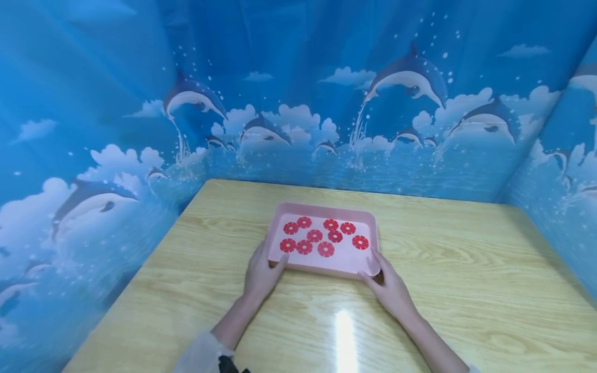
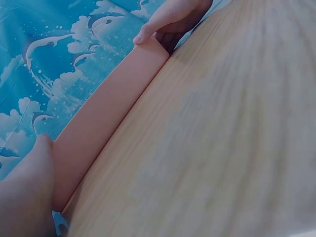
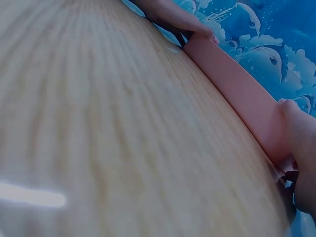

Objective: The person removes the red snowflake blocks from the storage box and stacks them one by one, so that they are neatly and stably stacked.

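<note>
A shallow pink rectangular tray [image 1: 345,262] lies near the middle of the table. Several red, notched plastic discs with center holes, like snowflake building pieces [image 1: 326,249], are spread over its floor. My left hand [image 1: 261,272] grips the near left corner, thumb at the rim. At the near right corner my right hand [image 1: 393,290] holds on, its thumb at the front rim and its fingers along the side. The left wrist view shows the tray's front wall [image 2: 106,108] close along the tabletop, and the right wrist view shows the same wall [image 3: 237,94] between both hands.
The light wood-grain table [image 1: 466,269] extends on all sides of the tray, with a bright light reflection [image 1: 345,342] in front. Blue curtains [image 1: 298,62] printed with dolphins and clouds hang behind the table and along its left and right sides.
</note>
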Available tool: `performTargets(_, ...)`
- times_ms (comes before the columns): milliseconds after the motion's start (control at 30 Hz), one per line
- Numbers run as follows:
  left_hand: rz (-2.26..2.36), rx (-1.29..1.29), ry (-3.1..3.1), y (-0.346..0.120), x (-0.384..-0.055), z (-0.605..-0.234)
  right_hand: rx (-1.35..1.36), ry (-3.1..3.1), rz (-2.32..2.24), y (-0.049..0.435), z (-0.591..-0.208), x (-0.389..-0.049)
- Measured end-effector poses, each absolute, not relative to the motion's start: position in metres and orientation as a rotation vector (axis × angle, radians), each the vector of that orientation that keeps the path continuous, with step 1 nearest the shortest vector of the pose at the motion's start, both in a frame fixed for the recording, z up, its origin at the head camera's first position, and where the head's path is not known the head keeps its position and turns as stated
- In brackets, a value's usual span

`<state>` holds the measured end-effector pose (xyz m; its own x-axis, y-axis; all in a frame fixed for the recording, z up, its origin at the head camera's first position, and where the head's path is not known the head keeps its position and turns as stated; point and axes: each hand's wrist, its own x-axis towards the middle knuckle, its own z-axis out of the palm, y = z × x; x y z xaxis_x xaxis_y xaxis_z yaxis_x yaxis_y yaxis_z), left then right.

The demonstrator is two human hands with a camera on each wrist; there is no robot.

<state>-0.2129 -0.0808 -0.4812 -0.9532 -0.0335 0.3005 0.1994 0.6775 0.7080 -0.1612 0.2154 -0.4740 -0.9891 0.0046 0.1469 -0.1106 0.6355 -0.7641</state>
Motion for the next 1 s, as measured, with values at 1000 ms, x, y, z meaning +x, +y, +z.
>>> performTargets(1000, -1.150, -0.205, -2.580, -0.067, -0.179, -0.481, 0.084, -2.708, 1.146, 0.228, -0.472, -0.122)
